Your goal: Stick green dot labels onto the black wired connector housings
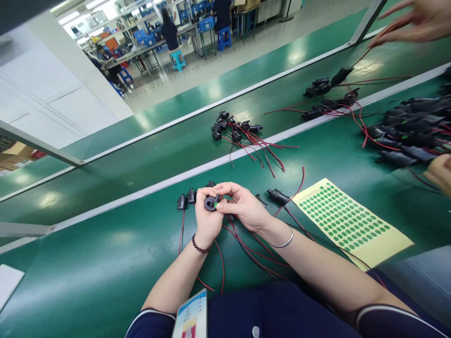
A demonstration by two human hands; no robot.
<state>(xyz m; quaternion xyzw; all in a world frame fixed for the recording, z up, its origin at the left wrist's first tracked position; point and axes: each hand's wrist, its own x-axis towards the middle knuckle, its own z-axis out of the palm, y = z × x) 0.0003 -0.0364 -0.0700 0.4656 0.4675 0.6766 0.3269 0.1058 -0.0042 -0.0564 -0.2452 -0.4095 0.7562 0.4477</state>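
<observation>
A small black water pump (210, 203) with a round face and a nozzle is held up in front of me. My left hand (205, 213) is closed around its body. From the other side my right hand (243, 204) pinches it, the thumb tip on a green dot sticker (216, 205) at the edge of the round face. Whether the thumb still grips the sticker or only presses it is unclear. Behind my hands stand several more black pumps (181, 202), partly hidden, with red and black wires running towards me. Another pump (278, 196) lies to the right of my right hand.
A yellow sheet of green dot stickers (373, 249) lies at the right. Beyond the white divider strip (169, 180) is a cluster of wired pumps (225, 126). A larger pump heap (416, 122) lies far right, near a co-worker's hands (423, 21). A white corner (9, 281) shows at left.
</observation>
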